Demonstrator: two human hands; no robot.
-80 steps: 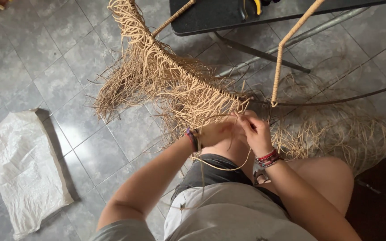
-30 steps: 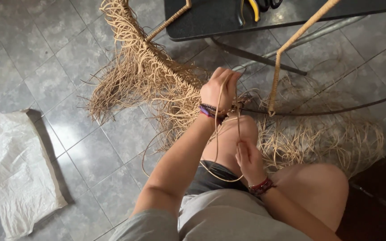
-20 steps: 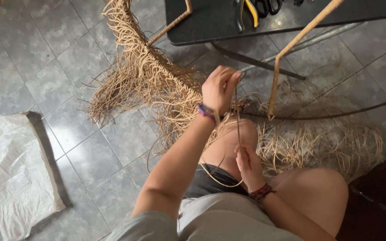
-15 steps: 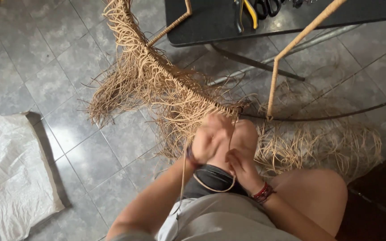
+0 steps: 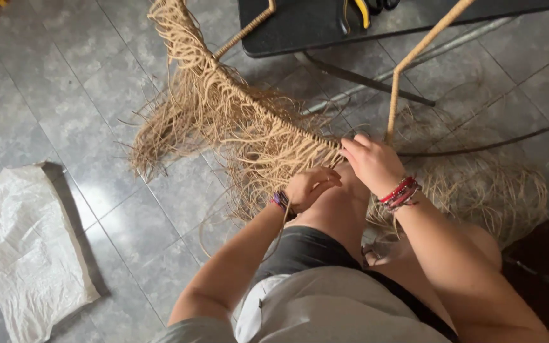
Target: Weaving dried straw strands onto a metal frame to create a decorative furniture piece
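1. Head view: our left hand (image 5: 309,185) rested above the raised knee, fingers curled narrow around a thin pale strand (image 5: 285,219) that trailed down past the wrist.
2. Head view: our right hand (image 5: 371,162) sat just beside it, fingers pinched at the woven edge where the curved rim (image 5: 268,111) of the wicker frame met an upright wrapped rod (image 5: 394,105); whether it gripped a strand we could not tell.
3. Head view: loose straw-coloured fibre (image 5: 185,121) hung in a thick fringe from the rim down to the grey tiled floor (image 5: 52,89), and more lay heaped behind the right wrist.
4. Head view: a black desk (image 5: 306,25) stood beyond the frame, yellow-handled pliers (image 5: 358,9) on it.
5. Head view: a white sack (image 5: 23,248) lay flat on the floor, well apart to the left.
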